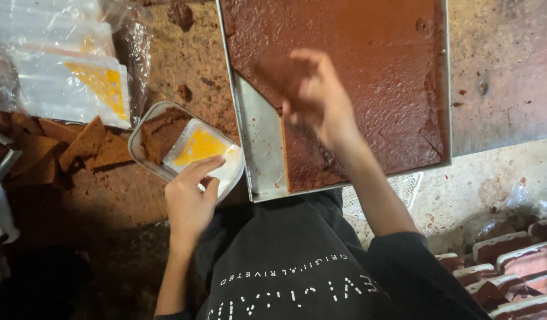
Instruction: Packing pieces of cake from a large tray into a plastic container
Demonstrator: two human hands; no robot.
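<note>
Brown slab (368,89) partly cut away at one corner; blurred right hand (312,95) pinches it, left hand (190,198) rests loosely open on pouch (202,148).

A clear pouch with a yellow label (201,148) is laid flat in a small plastic tray (144,127), left of the reddish-brown slab (368,71), from which a near-left corner has been cut away.

Stained worktop (504,77); metal tray (258,142), probably bags (66,77)

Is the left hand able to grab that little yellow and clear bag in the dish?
Probably yes: the left hand already rests on the bag in the open dish, with nothing covering it.
</note>
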